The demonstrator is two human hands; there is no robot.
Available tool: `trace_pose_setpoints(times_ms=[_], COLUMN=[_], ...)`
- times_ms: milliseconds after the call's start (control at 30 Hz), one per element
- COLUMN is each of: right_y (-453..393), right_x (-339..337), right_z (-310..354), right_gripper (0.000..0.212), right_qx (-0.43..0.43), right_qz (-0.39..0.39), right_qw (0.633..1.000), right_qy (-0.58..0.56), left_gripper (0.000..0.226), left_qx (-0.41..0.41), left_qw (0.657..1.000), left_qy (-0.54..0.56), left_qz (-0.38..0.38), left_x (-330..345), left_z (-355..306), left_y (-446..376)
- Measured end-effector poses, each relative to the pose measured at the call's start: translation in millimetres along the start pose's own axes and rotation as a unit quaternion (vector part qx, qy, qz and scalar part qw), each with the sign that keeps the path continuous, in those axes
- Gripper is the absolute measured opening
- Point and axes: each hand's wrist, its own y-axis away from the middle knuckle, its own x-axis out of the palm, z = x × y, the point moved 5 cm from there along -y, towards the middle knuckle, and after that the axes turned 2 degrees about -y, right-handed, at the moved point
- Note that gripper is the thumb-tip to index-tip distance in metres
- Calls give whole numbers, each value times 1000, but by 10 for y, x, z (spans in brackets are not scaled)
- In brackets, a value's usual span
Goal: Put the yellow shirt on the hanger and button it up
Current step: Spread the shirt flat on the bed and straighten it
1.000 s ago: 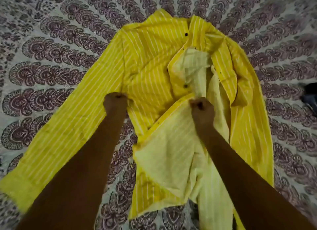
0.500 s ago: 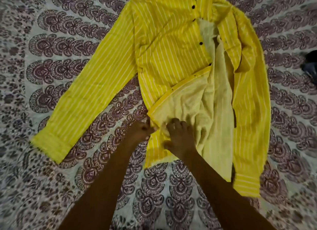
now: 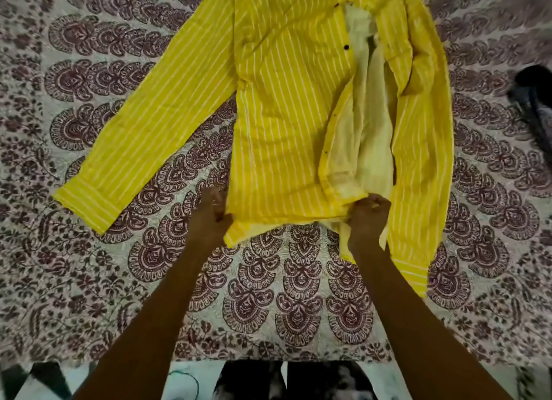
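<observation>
The shirt lies front-up on a bed covered by a patterned sheet, its collar end away from the person and running off the top of the frame. One sleeve is stretched out to the left. The near front panel lies flat with three dark buttons showing along its edge. The other panel is bunched to the right, with pale lining exposed between them.

The left hand holds the hem at its left corner; blur hides how its fingers lie. The right hand is clenched on the hem at the placket's foot.

The step looks like flattening the shirt before the hanger goes in. It would go best with an even pull on both corners toward the body, then spreading the bunched right panel so the collar opening is free. No hanger is in view.

Half a second ago both hands sat close together on a folded-back flap of lining. Now that flap is turned down, the hands are apart at the hem, and the shirt sits higher in view.
</observation>
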Motion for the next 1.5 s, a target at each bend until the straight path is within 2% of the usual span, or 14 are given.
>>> trace_pose_setpoints(times_ms=[100, 200, 267, 367, 467, 600, 667, 767, 867, 933, 1033, 1100, 1433, 1500], right_y=[183, 299, 348, 381, 454, 478, 431, 327, 265, 367, 520, 552, 530, 524], right_x=[-108, -218, -270, -411, -417, -115, -5, 33, 24, 61, 166, 231, 411, 358], right_z=[-250, -656, -812, -651, -369, -207, -181, -125, -90, -57, -152, -230, -266, -150], right_gripper=[6, 13, 19, 25, 39, 65, 55, 23, 14, 27, 75, 84, 49, 32], right_qx=[14, 114, 147, 49, -109, -324, -352, -319, -287, -326, -369, -351, -321, -326], right_qz=[51, 112, 152, 102, 85, 178, 185, 169, 176, 224, 260, 254, 182, 159], right_qw=[997, 979, 963, 948, 943, 852, 815, 862, 905, 880, 796, 776, 760, 839], right_qy=[54, 125, 169, 299, 304, 372, 421, 355, 261, 264, 404, 458, 535, 405], left_gripper=[35, 29, 38, 55, 57, 46, 42, 31, 28, 40, 44, 41, 26, 21], left_qx=[-63, -114, -53, 65, 91, 102, 129, 196, 256, 273, 236, 212, 211, 206], left_qw=[997, 986, 984, 979, 968, 967, 960, 940, 927, 928, 944, 943, 925, 919], left_qy=[-38, -83, -110, -174, -233, -227, -239, -269, -262, -222, -150, -167, -280, -283], left_qz=[-39, -89, -127, -83, -18, -50, -65, -67, -83, -121, -173, -195, -146, -181], left_x=[-96, -80, -60, 110, 283, 285, 300, 309, 217, 90, -103, -168, -166, -270], left_z=[305, 378, 257, 105, 132, 41, -65, -183, -210, -207, -136, -91, -101, -97], left_y=[102, 220, 306, 417, 466, 401, 355, 328, 337, 371, 411, 421, 336, 355])
